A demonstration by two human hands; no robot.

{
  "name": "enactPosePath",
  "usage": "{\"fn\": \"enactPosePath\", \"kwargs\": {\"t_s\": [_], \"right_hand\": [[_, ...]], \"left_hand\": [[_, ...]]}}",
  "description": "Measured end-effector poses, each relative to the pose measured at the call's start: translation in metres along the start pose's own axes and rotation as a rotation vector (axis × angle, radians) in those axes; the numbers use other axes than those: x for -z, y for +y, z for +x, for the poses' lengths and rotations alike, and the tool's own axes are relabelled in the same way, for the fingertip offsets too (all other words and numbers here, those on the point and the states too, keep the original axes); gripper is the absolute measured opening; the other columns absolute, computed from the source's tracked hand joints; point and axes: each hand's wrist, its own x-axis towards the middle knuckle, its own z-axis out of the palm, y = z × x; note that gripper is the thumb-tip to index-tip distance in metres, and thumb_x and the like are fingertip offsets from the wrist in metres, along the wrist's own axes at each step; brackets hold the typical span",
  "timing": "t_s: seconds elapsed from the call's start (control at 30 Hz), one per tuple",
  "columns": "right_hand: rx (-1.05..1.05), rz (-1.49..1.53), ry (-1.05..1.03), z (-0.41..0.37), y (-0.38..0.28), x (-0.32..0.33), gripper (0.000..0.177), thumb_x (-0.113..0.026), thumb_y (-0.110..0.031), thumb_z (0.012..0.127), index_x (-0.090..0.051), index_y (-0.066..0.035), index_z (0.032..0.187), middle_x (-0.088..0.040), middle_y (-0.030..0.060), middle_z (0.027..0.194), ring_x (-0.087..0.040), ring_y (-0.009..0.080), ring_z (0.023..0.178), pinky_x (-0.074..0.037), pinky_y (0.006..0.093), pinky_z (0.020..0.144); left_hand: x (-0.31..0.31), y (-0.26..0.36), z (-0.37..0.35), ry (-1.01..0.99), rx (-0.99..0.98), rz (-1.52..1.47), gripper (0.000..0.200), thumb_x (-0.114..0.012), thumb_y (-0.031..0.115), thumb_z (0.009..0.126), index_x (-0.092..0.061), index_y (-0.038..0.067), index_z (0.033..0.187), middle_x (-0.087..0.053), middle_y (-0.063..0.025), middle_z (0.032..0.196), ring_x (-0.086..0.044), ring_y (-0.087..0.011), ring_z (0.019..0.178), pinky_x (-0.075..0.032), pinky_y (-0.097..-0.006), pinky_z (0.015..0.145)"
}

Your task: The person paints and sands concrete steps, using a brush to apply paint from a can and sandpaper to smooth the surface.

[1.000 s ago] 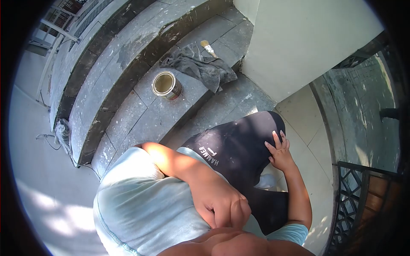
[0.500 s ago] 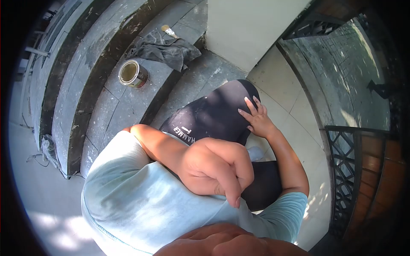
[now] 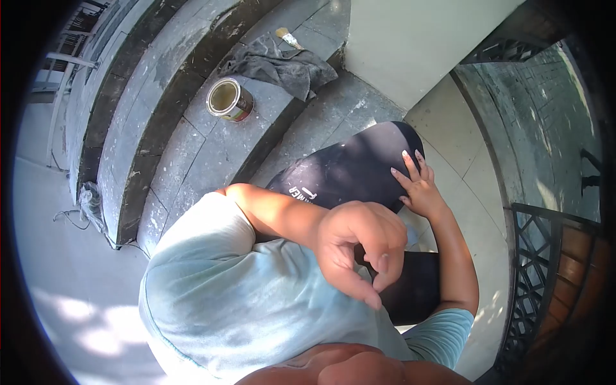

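My left hand (image 3: 362,247) is raised close to the camera, in front of my shirt. Its fingers curl in toward the thumb, and nothing shows between them. My right hand (image 3: 423,192) rests with spread fingers at the side of my bent knee, on the dark trousers (image 3: 359,160). An opened paint can (image 3: 228,99) stands upright on the stone step beyond my left arm. Behind it lies a crumpled grey cloth (image 3: 276,64), with a pale-bristled brush (image 3: 289,38) just past it.
Curved, paint-spotted stone steps (image 3: 186,144) rise at the left. A pale wall (image 3: 410,45) stands ahead. On the right is a dark metal lattice with brown panels (image 3: 545,256). Crumpled plastic (image 3: 90,204) lies by the lower left step.
The view has shifted, so the surroundings sit further right. My left hand has turned, and a gap now shows between its thumb and curled fingers. My right hand stays at the knee.
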Motion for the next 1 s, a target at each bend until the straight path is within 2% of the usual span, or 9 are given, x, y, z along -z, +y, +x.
{"fn": "enactPosePath", "kwargs": {"t_s": [0.13, 0.27, 0.37, 0.47, 0.5, 0.53, 0.6, 0.7, 1.0], "right_hand": [[0.002, -0.014, -0.028, 0.006, 0.003, 0.0, 0.085, -0.092, -0.02, 0.071, -0.058, -0.031, 0.148, -0.018, 0.0111, 0.175, -0.015, 0.0442, 0.159, -0.031, 0.0588, 0.119], [-0.015, -0.019, -0.045, 0.007, 0.003, -0.005, 0.081, -0.091, -0.02, 0.072, -0.06, -0.027, 0.147, -0.016, 0.0143, 0.175, -0.013, 0.0454, 0.16, -0.03, 0.0608, 0.118], [-0.019, -0.025, -0.072, 0.01, 0.003, -0.007, 0.08, -0.092, -0.02, 0.071, -0.061, -0.025, 0.145, -0.015, 0.0167, 0.175, -0.012, 0.0472, 0.159, -0.028, 0.0616, 0.119], [-0.007, -0.023, -0.043, 0.0, 0.008, -0.012, 0.083, -0.092, -0.019, 0.07, -0.059, -0.025, 0.145, -0.014, 0.017, 0.175, -0.013, 0.0495, 0.159, -0.027, 0.0636, 0.119], [-0.004, -0.023, -0.037, 0.001, 0.007, -0.012, 0.083, -0.092, -0.019, 0.069, -0.058, -0.025, 0.145, -0.014, 0.017, 0.175, -0.012, 0.0499, 0.159, -0.027, 0.0643, 0.119], [0.007, -0.02, -0.029, 0.005, 0.007, -0.011, 0.084, -0.092, -0.019, 0.069, -0.058, -0.024, 0.146, -0.014, 0.017, 0.175, -0.012, 0.0503, 0.159, -0.027, 0.065, 0.119], [0.01, -0.019, -0.038, 0.003, 0.006, -0.011, 0.085, -0.091, -0.017, 0.07, -0.056, -0.024, 0.147, -0.013, 0.0173, 0.175, -0.012, 0.0514, 0.158, -0.026, 0.067, 0.119], [0.04, -0.033, 0.002, 0.004, 0.01, -0.014, 0.085, -0.091, -0.016, 0.071, -0.053, -0.023, 0.147, -0.012, 0.0194, 0.175, -0.012, 0.0538, 0.157, -0.024, 0.0692, 0.121], [0.026, 0.018, 0.014, 0.003, 0.014, -0.023, 0.089, -0.089, -0.01, 0.068, -0.047, -0.019, 0.147, -0.015, 0.0251, 0.172, -0.014, 0.0589, 0.154, -0.027, 0.0677, 0.122]], "left_hand": [[0.073, 0.023, -0.026, 0.493, 0.118, 0.601, 0.041, -0.064, 0.003, 0.098, -0.04, 0.011, 0.129, -0.057, -0.0047, 0.086, -0.052, -0.0127, 0.072, -0.043, -0.0301, 0.066], [0.167, 0.034, -0.039, 0.526, 0.538, 1.286, 0.029, -0.067, 0.002, 0.098, -0.054, 0.008, 0.122, -0.061, -0.0008, 0.099, -0.055, -0.0088, 0.09, -0.045, -0.0258, 0.079], [0.172, 0.022, -0.06, 0.841, 0.331, 0.956, 0.027, -0.067, 0.001, 0.098, -0.055, 0.008, 0.121, -0.061, -0.0004, 0.101, -0.055, -0.0081, 0.092, -0.044, -0.0262, 0.08], [0.129, 0.025, -0.073, 0.335, 0.551, 0.957, 0.028, -0.071, 0.009, 0.096, -0.057, 0.006, 0.12, -0.066, -0.004, 0.105, -0.061, -0.0146, 0.095, -0.046, -0.0325, 0.089], [0.124, 0.019, -0.079, 0.046, 0.651, 1.045, 0.037, -0.072, 0.024, 0.097, -0.058, 0.005, 0.126, -0.067, -0.009, 0.115, -0.064, -0.022, 0.108, -0.047, -0.0396, 0.093], [0.118, 0.02, -0.087, -0.223, 0.9, 1.167, 0.065, -0.07, 0.044, 0.096, -0.052, 0.006, 0.146, -0.055, -0.0178, 0.146, -0.051, -0.0335, 0.139, -0.043, -0.0542, 0.108], [0.106, -0.001, -0.141, -0.375, 1.207, 1.345, 0.09, -0.071, 0.058, 0.09, -0.039, 0.011, 0.16, -0.025, -0.0185, 0.171, -0.024, -0.0384, 0.158, -0.029, -0.0668, 0.119], [0.101, -0.004, -0.147, -0.323, 1.138, 1.288, 0.106, -0.076, 0.062, 0.082, -0.031, 0.017, 0.166, -0.007, -0.0166, 0.177, -0.009, -0.0415, 0.162, -0.02, -0.0723, 0.121], [0.1, -0.016, -0.157, -0.16, 1.027, 1.329, 0.099, -0.08, 0.061, 0.075, -0.046, 0.018, 0.158, -0.021, -0.0147, 0.174, -0.022, -0.0398, 0.159, -0.026, -0.0702, 0.12]]}}
